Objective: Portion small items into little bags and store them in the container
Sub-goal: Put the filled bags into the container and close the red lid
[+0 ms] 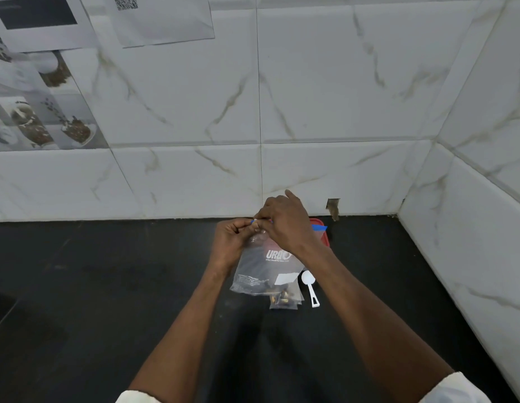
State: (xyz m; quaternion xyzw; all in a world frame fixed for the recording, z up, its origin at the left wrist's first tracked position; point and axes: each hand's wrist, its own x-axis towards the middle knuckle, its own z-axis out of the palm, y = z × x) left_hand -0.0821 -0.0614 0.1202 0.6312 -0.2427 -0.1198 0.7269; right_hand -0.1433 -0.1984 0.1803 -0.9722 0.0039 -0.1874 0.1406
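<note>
Black desk (107,286) ran up to a white marble-look tile wall (325,82) at the back & a matching side wall (471,228) on the right. Two paper sheets hung top left: one w/ a QR code (163,21), one w/ a dark rectangle (40,21), above a picture tile (35,117) showing jars. A small rough hole (333,206) sat in the back wall just above desk level.

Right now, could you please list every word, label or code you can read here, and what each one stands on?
"URB", then a letter I cannot make out: white print on the clear bag.
Small line under it: too blurred to read.
Block of small print lower on the bag: too blurred.
White label on the bag: no text legible.
QR code on the paper sheet on the wall: pattern only, no words.
</note>
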